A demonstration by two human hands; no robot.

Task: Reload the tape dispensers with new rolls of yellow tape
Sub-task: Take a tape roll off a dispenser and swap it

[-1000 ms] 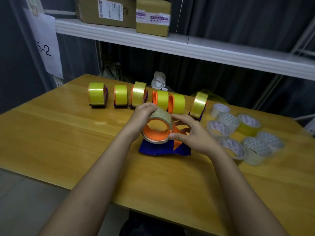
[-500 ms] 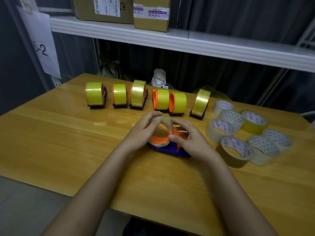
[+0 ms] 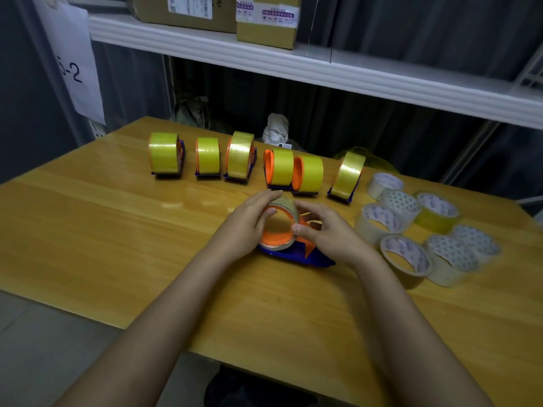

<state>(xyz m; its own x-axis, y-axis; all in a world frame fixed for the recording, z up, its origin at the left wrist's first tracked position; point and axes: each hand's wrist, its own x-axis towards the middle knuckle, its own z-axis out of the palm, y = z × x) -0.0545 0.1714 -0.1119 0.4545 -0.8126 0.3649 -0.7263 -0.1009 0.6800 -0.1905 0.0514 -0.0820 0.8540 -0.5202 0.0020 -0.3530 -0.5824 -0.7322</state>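
A blue tape dispenser with an orange core lies at the middle of the wooden table. A yellowish tape roll sits around that core. My left hand grips the roll from the left, thumb at the core's rim. My right hand holds it from the right, thumb on the roll's edge. Several loaded dispensers with yellow tape stand in a row behind. Several loose rolls lie at the right.
A white shelf with cardboard boxes hangs over the table's far side. A paper sign marked "5-2" is at the left. A crumpled white object sits behind the row. The near table edge runs below my forearms.
The dispenser with its roll has come down from a raised, tilted hold to rest on the table. Both hands stay on the roll, and my left thumb now hooks the core's rim.
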